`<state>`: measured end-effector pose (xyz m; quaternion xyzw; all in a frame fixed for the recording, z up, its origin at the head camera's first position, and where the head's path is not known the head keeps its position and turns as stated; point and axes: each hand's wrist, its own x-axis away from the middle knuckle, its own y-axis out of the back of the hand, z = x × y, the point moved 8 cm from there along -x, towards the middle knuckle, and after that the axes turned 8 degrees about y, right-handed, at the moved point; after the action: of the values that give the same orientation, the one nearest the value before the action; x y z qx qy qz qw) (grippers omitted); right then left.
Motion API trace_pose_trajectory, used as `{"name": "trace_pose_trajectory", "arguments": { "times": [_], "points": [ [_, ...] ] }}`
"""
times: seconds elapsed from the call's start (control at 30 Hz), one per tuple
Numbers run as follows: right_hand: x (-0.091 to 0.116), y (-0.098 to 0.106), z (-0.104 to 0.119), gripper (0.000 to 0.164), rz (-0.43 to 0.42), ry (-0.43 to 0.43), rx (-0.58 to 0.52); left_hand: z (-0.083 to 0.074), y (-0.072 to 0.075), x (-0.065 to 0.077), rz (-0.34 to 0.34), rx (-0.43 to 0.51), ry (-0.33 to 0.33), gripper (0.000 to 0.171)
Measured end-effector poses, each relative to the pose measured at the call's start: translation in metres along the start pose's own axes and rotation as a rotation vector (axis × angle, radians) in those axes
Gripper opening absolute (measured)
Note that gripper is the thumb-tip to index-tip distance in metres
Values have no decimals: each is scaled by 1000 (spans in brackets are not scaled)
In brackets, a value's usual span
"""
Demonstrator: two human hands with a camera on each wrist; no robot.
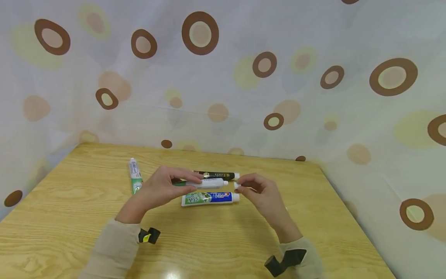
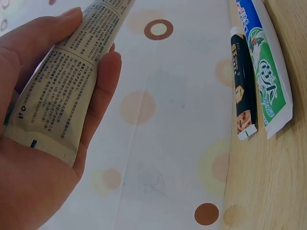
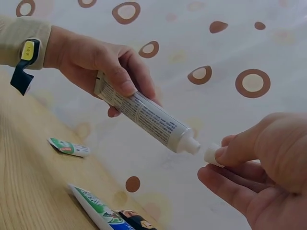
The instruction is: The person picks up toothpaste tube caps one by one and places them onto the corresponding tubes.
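A white toothpaste tube (image 3: 148, 117) lies in the grip of my left hand (image 1: 163, 186), raised over the table, its bare nozzle pointing right. Printed text covers the side seen in the left wrist view. My right hand (image 1: 263, 195) pinches a small white cap (image 3: 213, 155) between thumb and fingers, a short gap away from the nozzle. Beneath the hands lie a blue and green toothpaste tube (image 1: 209, 198) and, behind it, a black toothpaste tube (image 1: 223, 176), partly hidden by the held one.
Another green and white toothpaste tube (image 1: 135, 174) lies on the wooden table (image 1: 195, 244) to the left, partly behind my left hand. A pale sheet with brown rings (image 1: 200, 33) hangs behind the table and along its sides.
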<state>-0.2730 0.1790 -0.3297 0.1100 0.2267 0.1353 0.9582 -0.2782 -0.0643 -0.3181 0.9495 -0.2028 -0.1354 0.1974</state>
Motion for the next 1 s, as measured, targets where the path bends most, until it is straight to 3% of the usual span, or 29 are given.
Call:
{"name": "trace_pose_trajectory", "arguments": {
  "times": [0.6, 1.0],
  "points": [
    [-1, -14, 0, 20, 61, -32, -84, -5, -8, -1, 42, 49, -44, 19],
    [1, -15, -4, 27, 87, -55, -51, -4, -11, -1, 61, 28, -50, 19]
  ]
}}
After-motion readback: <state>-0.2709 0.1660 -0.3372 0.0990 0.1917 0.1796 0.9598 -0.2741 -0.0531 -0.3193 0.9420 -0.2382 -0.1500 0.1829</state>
